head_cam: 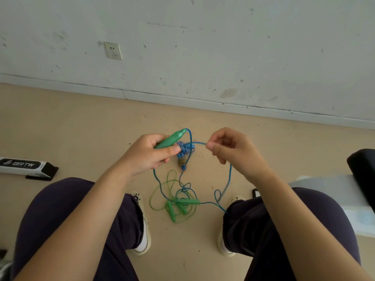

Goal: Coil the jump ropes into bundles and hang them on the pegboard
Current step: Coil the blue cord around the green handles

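The person is sitting over a tan floor beside a scuffed wall, working at knee height. The left hand is curling its fingers around a green handle, tip pointing up and away. From that tip a thin blue cord is arching across to the right hand, which is pinching it between thumb and forefinger, the other fingers loosely curled. The cord is then dropping in a wide loop past the right knee to the floor.

On the floor between the shoes, a green rope with green handles is lying in a loose tangle, the blue cord crossing through it. Behind the hands, a braided blue-and-white bundle is resting on the floor; its make is unclear. No pegboard is in view.

Assessment: the blue cord is appearing light, limp and fairly slick, holding no shape of its own, so loops are likely needing a constant pinch. The handle is rigid and the only firm hold, serving well as an anchor. Snagging looks likely where the blue cord is crossing the green rope; it would be best drawn in slowly. Coiling is appearing to be at an early stage, with most of the length lying uncoiled.
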Tool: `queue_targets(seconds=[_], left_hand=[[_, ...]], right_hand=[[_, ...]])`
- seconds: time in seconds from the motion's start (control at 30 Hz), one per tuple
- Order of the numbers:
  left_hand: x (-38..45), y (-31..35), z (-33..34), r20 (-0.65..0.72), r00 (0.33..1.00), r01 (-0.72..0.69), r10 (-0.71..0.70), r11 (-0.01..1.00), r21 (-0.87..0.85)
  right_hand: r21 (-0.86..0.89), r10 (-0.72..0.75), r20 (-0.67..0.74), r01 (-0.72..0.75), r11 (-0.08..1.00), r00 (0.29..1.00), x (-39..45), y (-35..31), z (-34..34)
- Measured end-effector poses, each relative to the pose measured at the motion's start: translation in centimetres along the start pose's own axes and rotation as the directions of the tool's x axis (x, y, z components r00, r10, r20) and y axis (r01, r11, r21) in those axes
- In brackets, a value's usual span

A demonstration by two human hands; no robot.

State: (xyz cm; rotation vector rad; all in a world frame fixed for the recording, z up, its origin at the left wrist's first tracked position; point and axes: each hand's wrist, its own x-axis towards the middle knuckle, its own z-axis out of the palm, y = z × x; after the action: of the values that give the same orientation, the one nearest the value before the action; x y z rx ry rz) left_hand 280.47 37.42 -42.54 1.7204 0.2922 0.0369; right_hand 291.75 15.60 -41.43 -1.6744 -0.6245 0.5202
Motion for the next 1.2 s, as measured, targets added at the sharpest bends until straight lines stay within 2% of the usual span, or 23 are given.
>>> queue_targets(seconds=[0.1, 0.17, 0.23, 0.33, 0.4, 0.5, 0.6, 0.67, 0.73, 0.87, 0.93, 1.03, 1.13, 1.2], left_hand=[[-0.1, -0.2, 1.7, 0.105, 0.994, 0.011, -0.011, 1.000, -0.002], [-0.1, -0.2, 1.9, 0.127, 0.992, 0.002, -0.002, 1.000, -0.004], [0.0, -0.1, 1.2, 0.100, 0.995, -0.004, 0.006, 1.000, -0.023], [0.1, -0.1, -0.7, -0.017, 1.000, -0.024, 0.024, 0.999, -0.044], [0.2, -0.2, -1.5, -0.069, 0.997, -0.032, 0.029, 0.999, -0.040], [0.2, -0.5, -0.9, -0.036, 0.999, -0.015, 0.014, 0.999, -0.046], [0.1, -0.6, 1.1, 0.041, 0.999, 0.015, -0.013, 0.999, -0.045], [0.1, -0.7, 1.9, 0.056, 0.998, 0.027, -0.023, 0.998, -0.062], [0.3, -0.6, 1.8, 0.043, 0.999, 0.019, -0.017, 0.999, -0.042], [0.6, -0.9, 0.1, -0.083, 0.997, -0.003, 0.002, 1.000, -0.023], [0.8, -1.1, -0.5, -0.133, 0.991, 0.004, -0.012, 0.998, -0.063], [0.7, -1.2, 0.0, -0.104, 0.994, 0.015, -0.026, 0.995, -0.102], [0.5, -1.2, 1.4, -0.012, 1.000, 0.021, -0.022, 0.994, -0.103], [0.5, -1.3, 2.2, 0.046, 0.999, 0.028, -0.022, 0.993, -0.115]], right_hand=[[-0.003, 0.032, 0.152, -0.031, 1.000, 0.988, -0.2, 0.4, 1.8], [-0.033, 0.027, 0.157, -0.022, 0.999, 0.987, -0.2, 0.4, 2.3], [-0.051, 0.008, 0.077, -0.004, 0.999, 0.997, -0.1, 0.1, 1.8], [-0.003, 0.001, -0.132, -0.002, 1.000, 0.991, 0.3, -0.3, -0.3], [0.041, -0.011, -0.166, 0.018, 0.999, 0.986, 0.3, -0.4, -1.3], [0.066, -0.020, -0.054, 0.023, 0.998, 0.998, 0.0, -0.4, -0.6], [-0.002, 0.026, 0.068, -0.026, 1.000, 0.997, -0.2, 0.1, 1.7], [-0.024, 0.033, 0.100, -0.031, 0.999, 0.994, -0.3, 0.4, 2.7], [-0.043, 0.028, 0.056, -0.025, 0.999, 0.998, -0.2, 0.3, 2.5], [-0.069, 0.029, -0.203, -0.044, 0.997, 0.979, 0.4, 0.0, 0.1], [-0.039, 0.027, -0.261, -0.039, 0.998, 0.965, 0.5, -0.1, -0.9], [-0.007, 0.021, -0.153, -0.023, 1.000, 0.988, 0.1, -0.2, -0.3], [-0.025, 0.030, 0.009, -0.030, 0.999, 0.999, -0.4, 0.0, 1.7], [-0.033, 0.032, 0.050, -0.030, 0.999, 0.998, -0.5, 0.2, 2.7]])
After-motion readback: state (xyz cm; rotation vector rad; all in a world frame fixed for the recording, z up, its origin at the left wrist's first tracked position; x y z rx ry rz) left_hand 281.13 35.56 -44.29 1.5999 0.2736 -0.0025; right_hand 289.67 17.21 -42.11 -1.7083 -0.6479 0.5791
